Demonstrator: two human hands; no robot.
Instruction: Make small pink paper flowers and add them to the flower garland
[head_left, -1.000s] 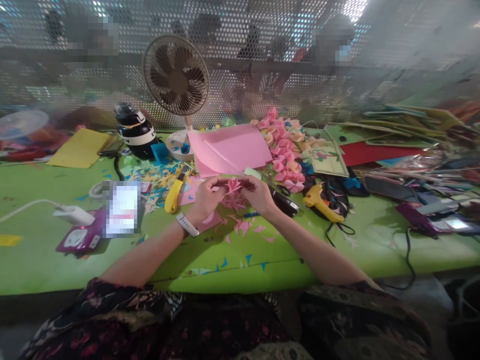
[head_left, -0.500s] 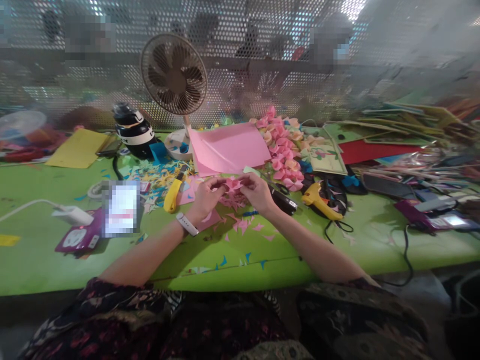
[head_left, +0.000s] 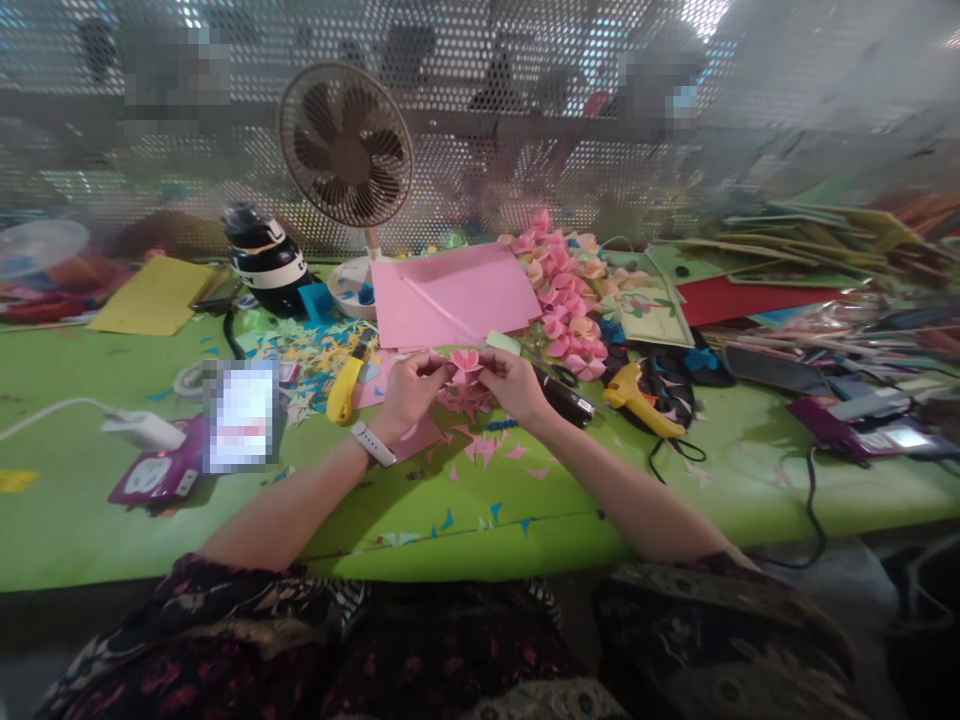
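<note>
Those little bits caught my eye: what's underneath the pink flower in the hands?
Pink paper scraps show below the pink flower, which the left hand and right hand hold. The green table directly beneath those scraps is covered, so it cannot be seen.

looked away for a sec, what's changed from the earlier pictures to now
Petals of the pink paper flower now stand more spread. The near left corner of the large pink sheet has swung left, its curl lying flatter. The left hand and right hand keep hold of the flower; nothing was let go. The yellow cutter and yellow glue gun stayed put.
</note>
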